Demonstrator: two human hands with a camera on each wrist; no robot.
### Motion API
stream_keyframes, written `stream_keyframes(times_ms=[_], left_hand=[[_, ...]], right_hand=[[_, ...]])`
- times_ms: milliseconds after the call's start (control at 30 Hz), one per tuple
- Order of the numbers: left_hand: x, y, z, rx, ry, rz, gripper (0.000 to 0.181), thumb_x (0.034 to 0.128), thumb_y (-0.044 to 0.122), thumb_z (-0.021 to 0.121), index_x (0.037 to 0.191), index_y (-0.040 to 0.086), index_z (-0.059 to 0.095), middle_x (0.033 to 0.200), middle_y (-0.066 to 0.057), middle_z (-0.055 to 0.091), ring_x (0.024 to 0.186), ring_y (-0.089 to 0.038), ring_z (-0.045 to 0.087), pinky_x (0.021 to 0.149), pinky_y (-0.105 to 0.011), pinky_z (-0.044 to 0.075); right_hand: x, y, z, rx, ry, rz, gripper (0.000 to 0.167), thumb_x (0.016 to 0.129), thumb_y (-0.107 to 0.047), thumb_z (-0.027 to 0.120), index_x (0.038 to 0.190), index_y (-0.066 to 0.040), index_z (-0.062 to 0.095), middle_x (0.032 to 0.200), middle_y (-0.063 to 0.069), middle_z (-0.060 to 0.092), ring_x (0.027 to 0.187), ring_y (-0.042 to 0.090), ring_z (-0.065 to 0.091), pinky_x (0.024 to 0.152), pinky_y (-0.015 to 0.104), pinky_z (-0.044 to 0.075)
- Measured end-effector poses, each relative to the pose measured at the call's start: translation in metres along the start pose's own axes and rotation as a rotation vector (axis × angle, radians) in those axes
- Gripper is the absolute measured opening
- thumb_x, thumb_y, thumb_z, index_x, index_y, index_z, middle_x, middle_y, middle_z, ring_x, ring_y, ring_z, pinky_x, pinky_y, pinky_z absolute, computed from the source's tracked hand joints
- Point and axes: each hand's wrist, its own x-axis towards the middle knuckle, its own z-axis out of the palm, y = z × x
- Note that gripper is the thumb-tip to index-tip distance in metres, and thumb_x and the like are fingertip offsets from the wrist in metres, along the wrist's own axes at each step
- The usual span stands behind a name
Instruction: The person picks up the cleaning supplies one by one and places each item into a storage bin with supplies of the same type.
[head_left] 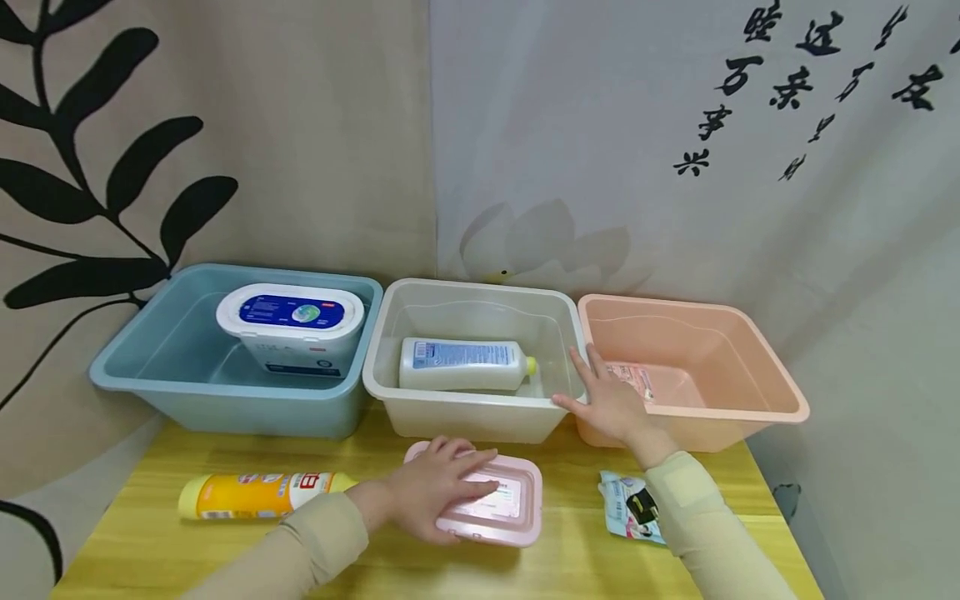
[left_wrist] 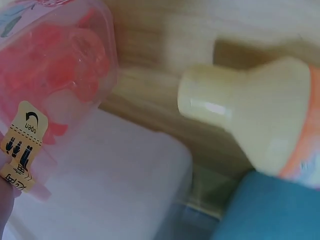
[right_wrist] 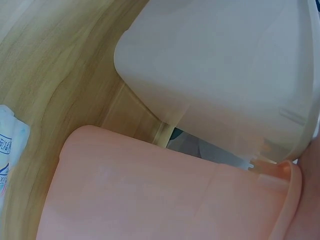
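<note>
Head view: the left hand [head_left: 420,502] is resting across the pink lidded box [head_left: 517,502] on the wooden table [head_left: 558,575], fingers spread apart, while the right hand [head_left: 618,407] is lying at the adjoining rims of the white bin [head_left: 465,419] and the peach bin [head_left: 705,429], its fingers also splayed. Left wrist view: the box is showing red shapes through its side, a printed tab [left_wrist: 25,145] facing me, the yellow bottle [left_wrist: 265,117] lying near. Right wrist view: both bins are standing side by side, the hand barely showing, so I'm not telling its fingers' state from here.
</note>
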Motion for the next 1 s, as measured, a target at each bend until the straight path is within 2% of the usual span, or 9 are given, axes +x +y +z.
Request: stream_keyframes(times_ms=[133, 367, 633, 867, 1000], left_hand=[[-0.004, -0.002, -0.012, 0.003, 0.005, 0.014, 0.074, 0.0690, 0.057, 0.067, 0.135, 0.030, 0.049, 0.151, -0.005, 0.033, 0.125, -0.026, 0.037, 0.100, -0.047, 0.033], [-0.012, -0.007, -0.034, 0.001, 0.014, -0.003, 0.073, 0.0689, 0.054, 0.069, 0.135, 0.030, 0.050, 0.152, -0.005, 0.032, 0.126, -0.025, 0.035, 0.100, -0.048, 0.034], [-0.022, -0.008, -0.058, 0.016, 0.027, 0.019, 0.071, 0.0698, 0.053, 0.068, 0.135, 0.030, 0.050, 0.150, -0.006, 0.034, 0.126, -0.028, 0.037, 0.100, -0.049, 0.034], [-0.030, -0.011, -0.085, 0.012, -0.011, -0.017, 0.069, 0.0710, 0.051, 0.067, 0.135, 0.030, 0.050, 0.151, -0.005, 0.033, 0.128, -0.029, 0.035, 0.102, -0.053, 0.031], [-0.037, -0.014, -0.099, 0.039, -0.004, -0.034, 0.068, 0.0719, 0.052, 0.067, 0.135, 0.031, 0.050, 0.151, -0.003, 0.033, 0.129, -0.028, 0.034, 0.101, -0.051, 0.032]], right_hand=[[0.000, 0.001, -0.001, 0.002, 0.005, -0.003, 0.085, 0.086, -0.061, 0.050, 0.150, -0.016, 0.020, 0.156, 0.020, 0.013, 0.110, 0.047, 0.056, 0.052, 0.032, 0.047], [0.000, 0.000, -0.002, 0.009, 0.004, -0.005, 0.085, 0.086, -0.061, 0.050, 0.150, -0.016, 0.019, 0.156, 0.020, 0.013, 0.106, 0.047, 0.058, 0.047, 0.028, 0.041], [0.000, 0.002, -0.001, 0.021, -0.006, -0.005, 0.084, 0.086, -0.060, 0.050, 0.151, -0.017, 0.018, 0.157, 0.019, 0.011, 0.112, 0.048, 0.054, 0.047, 0.029, 0.043], [0.000, 0.003, 0.000, 0.015, 0.005, -0.010, 0.084, 0.086, -0.060, 0.050, 0.151, -0.017, 0.019, 0.156, 0.019, 0.013, 0.116, 0.049, 0.052, 0.048, 0.030, 0.044], [0.000, 0.002, -0.001, 0.017, 0.004, -0.015, 0.084, 0.086, -0.060, 0.050, 0.151, -0.017, 0.018, 0.156, 0.020, 0.013, 0.116, 0.049, 0.051, 0.048, 0.029, 0.044]])
